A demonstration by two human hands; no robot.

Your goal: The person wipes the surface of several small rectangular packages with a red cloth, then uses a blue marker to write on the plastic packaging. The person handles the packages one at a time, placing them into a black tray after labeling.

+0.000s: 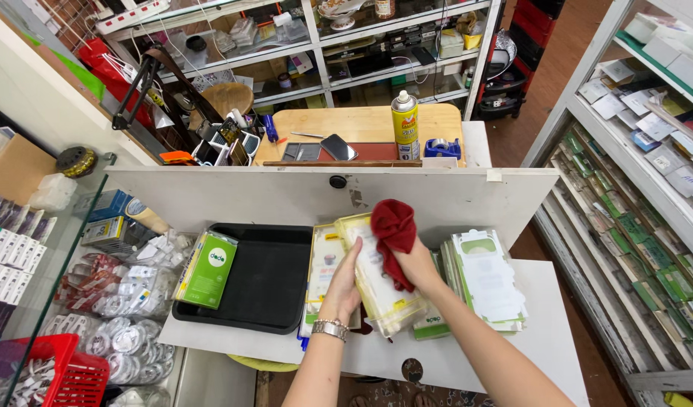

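Note:
My left hand (345, 286), with a metal watch on the wrist, holds a stack of clear flat packets (377, 290) from below and the left. My right hand (418, 265) grips a dark red cloth (394, 226) and presses it onto the top of that stack. The stack is tilted over a white shelf board (557, 339). Another yellow-edged packet (324, 264) lies just left of it, partly over the black tray (264, 283).
A green and yellow packet (207, 269) leans on the tray's left rim. More white packets (486, 279) are piled to the right. A glass case with small goods sits left, a red basket (60, 373) bottom left. Behind the white panel (286, 197) stands a wooden desk with a spray can (404, 124).

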